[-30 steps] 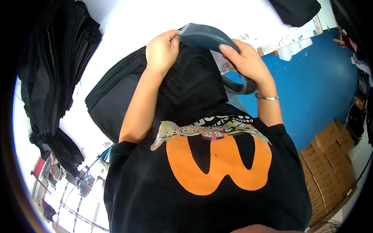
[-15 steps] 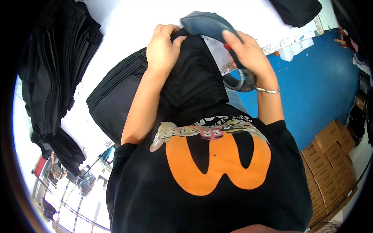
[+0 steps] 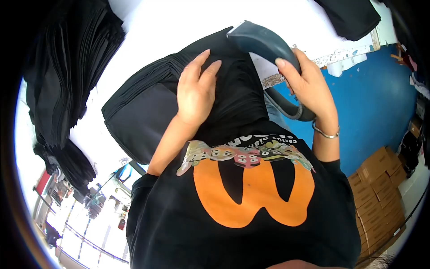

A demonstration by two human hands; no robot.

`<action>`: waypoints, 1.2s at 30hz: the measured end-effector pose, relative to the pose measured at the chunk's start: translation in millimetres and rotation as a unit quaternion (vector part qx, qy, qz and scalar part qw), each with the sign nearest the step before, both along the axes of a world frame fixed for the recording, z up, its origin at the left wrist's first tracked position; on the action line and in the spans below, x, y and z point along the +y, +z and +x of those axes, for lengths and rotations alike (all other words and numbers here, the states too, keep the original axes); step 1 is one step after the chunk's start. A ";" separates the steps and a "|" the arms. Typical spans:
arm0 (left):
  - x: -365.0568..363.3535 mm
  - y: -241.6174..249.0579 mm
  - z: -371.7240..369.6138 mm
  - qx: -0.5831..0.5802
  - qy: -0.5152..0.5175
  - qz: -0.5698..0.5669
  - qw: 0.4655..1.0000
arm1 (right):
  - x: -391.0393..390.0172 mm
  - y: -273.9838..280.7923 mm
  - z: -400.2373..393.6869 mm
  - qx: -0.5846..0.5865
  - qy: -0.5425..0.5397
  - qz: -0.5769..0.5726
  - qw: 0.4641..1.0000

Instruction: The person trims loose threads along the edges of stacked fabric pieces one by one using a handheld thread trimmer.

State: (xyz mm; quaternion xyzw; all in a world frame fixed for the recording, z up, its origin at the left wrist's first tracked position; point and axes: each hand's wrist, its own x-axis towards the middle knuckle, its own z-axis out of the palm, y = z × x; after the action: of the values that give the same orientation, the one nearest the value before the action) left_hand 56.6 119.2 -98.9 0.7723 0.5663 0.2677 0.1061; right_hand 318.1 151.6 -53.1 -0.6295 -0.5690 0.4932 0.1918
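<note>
My right hand (image 3: 309,85) is wrapped round the handle of a dark grey handheld thread trimmer (image 3: 264,42), which has a wide, flat head and a ribbed hose (image 3: 286,105) curving down below my wrist. The trimmer's head points left, at the far edge of a stack of folded black cloth (image 3: 239,85) in front of my body. Over the left part of this stack, my left hand (image 3: 195,92) is open, thumb and fingers apart and pointing away from me. A second fanned pile of black cloth pieces (image 3: 139,110) lies to its left, overlapping the stack.
A large bundle of black cloth (image 3: 67,67) drapes at the far left of the white table (image 3: 165,22). Another black cloth piece (image 3: 351,18) lies at the upper right, near the worn table edge. Cardboard boxes (image 3: 378,201) are stacked on the blue floor (image 3: 358,103) at right.
My left hand has let go of the cloth's far edge and drawn back toward me, fingers opening. My right hand has moved right and nearer with the trimmer.
</note>
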 end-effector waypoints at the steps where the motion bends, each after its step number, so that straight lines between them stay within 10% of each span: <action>1: -6.1 -4.3 2.3 -0.034 0.018 0.019 0.999 | -3.2 8.9 -5.9 -0.050 0.044 0.028 0.997; 8: -13.8 -18.7 -10.2 -0.042 -0.039 0.024 0.998 | 39.6 -15.9 -101.2 -0.199 0.225 0.209 0.931; 14: -18.8 -17.1 -13.3 -0.074 -0.012 0.024 0.997 | 4.9 21.4 -55.3 -0.251 0.230 0.113 0.933; 22: 58.3 -4.7 3.5 0.164 0.068 -0.190 0.966 | -23.7 -0.5 15.1 -0.018 -0.088 -0.032 0.995; 25: 71.2 -32.7 5.2 0.108 0.022 0.031 0.993 | -21.8 -7.1 15.0 0.078 -0.091 -0.095 0.988; 32: 70.9 -34.7 1.8 -0.055 0.065 -0.104 0.991 | 18.6 -39.8 -14.9 0.107 -0.052 -0.072 0.990; 36: 73.4 -40.9 -3.1 -0.009 -0.001 0.015 1.000 | 2.9 -33.8 4.2 0.082 -0.004 -0.100 0.992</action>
State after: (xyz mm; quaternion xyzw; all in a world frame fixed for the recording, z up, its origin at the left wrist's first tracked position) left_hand 53.5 192.6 -139.8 0.7721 0.5600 0.2834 0.1000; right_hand 322.3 154.5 -86.9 -0.6054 -0.4965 0.5968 0.1757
